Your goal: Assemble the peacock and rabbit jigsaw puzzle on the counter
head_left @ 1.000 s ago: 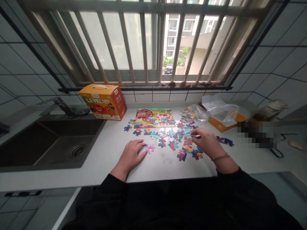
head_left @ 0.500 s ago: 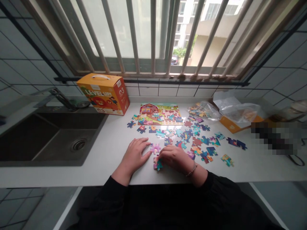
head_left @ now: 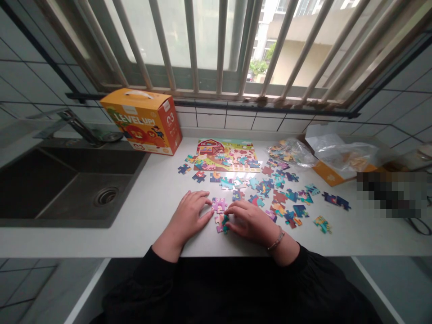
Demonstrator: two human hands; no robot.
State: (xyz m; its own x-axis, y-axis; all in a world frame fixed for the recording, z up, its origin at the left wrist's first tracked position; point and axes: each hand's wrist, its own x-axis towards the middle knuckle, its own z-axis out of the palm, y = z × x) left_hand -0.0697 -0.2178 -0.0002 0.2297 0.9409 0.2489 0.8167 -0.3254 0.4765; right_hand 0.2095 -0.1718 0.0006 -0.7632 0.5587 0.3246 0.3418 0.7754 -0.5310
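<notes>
Two puzzle pieces lie at the counter's front, between my hands: a purple puzzle piece (head_left: pixel 219 204) with a face-like print, and just below it a pink and teal puzzle piece (head_left: pixel 220 222). Their edges appear to meet; whether they interlock I cannot tell. My left hand (head_left: pixel 191 215) rests on the counter left of them, thumb and fingers apart, fingertips against or close to the purple piece. With bent fingers, my right hand (head_left: pixel 251 220) has thumb and index at the right edge of the lower piece, covering part of it.
Several loose puzzle pieces (head_left: pixel 279 196) spread behind and right of my hands. A farm picture (head_left: pixel 209 148) lies farther back. An orange box (head_left: pixel 141 121) stands beside the sink (head_left: pixel 77 189). At the back right are a bag of pieces (head_left: pixel 290 153) and an opened box (head_left: pixel 330 176).
The lower piece has come closer to the purple one, closing most of the space between them. My right thumb and index have parted slightly. The camera view has shifted a little.
</notes>
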